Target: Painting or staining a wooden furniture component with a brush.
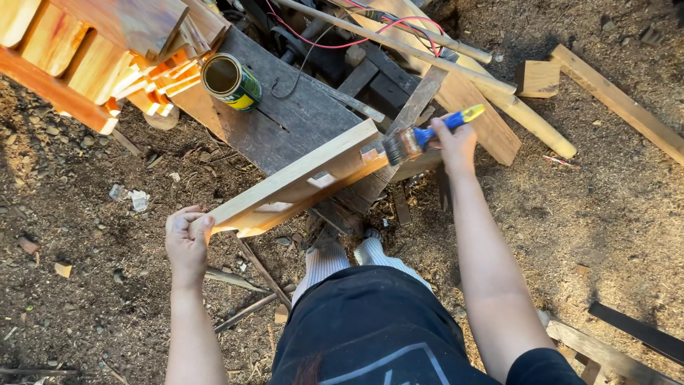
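The person's left hand [187,239] wraps its fingers closed around the near end of a long pale wooden board [296,182], which rests tilted on edge across a dark weathered plank bench [285,117]. The right hand [454,142] grips the blue and yellow handle of a flat paintbrush [417,137], fingers curled shut around it, with the dark bristles touching the far end of the board, just left of the fingertips.

To do this stroke well, it seems wise that the left hand keeps the board firm so it does not twist, while the brush travels along the grain with light, even pressure and without overloading the edges, where drips would probably run.

Beyond the board, well past the left fingers, stands an open round metal can with a green and yellow label [231,81]. Its lid is off; the inside looks dark, and how much liquid it holds cannot be told.
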